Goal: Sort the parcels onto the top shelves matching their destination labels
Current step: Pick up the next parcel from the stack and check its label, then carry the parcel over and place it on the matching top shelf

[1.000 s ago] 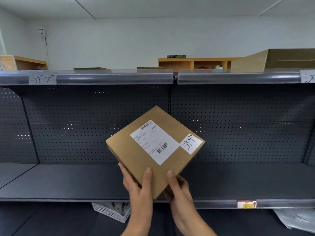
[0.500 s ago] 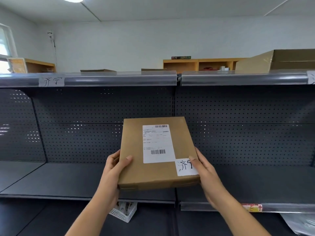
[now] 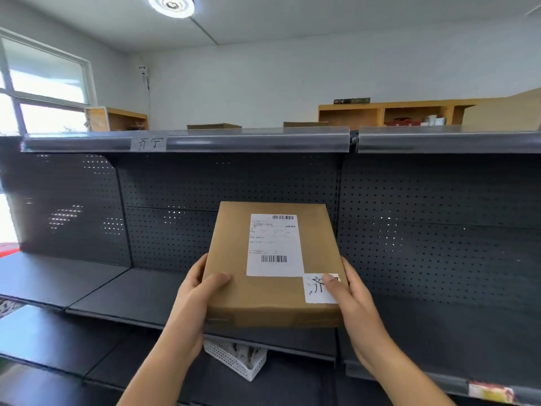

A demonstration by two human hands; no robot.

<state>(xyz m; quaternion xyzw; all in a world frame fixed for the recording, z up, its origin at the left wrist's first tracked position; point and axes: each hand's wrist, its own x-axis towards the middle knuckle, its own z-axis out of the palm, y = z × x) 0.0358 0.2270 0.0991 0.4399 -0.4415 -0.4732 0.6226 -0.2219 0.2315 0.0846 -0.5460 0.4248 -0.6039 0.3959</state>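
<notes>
The parcel, a flat brown cardboard box, is held in the air in front of the dark shelving unit, level with the perforated back panel and below the top shelf. The left hand grips the parcel's left edge: its thumb lies on the top face and the remaining fingers are wrapped around the side, clamped on the box. The right hand grips the right edge near the front corner, with the thumb pressed on the top face and the other fingers closed against the side. A white shipping label with two barcodes is fixed to the top face. A smaller white handwritten label sits at the front right corner, just touching the shipping label; the right thumb covers part of its writing. A handwritten tag is fixed to the front rail of the top shelf, up and to the left of the parcel. Two flat cardboard items rest on the top shelf behind the rail. The middle shelf lies below and behind the parcel. A white mesh basket sits on the lower level, under the parcel. Wooden cabinets stand against the far wall, a window is at the left and a round ceiling lamp is overhead.
</notes>
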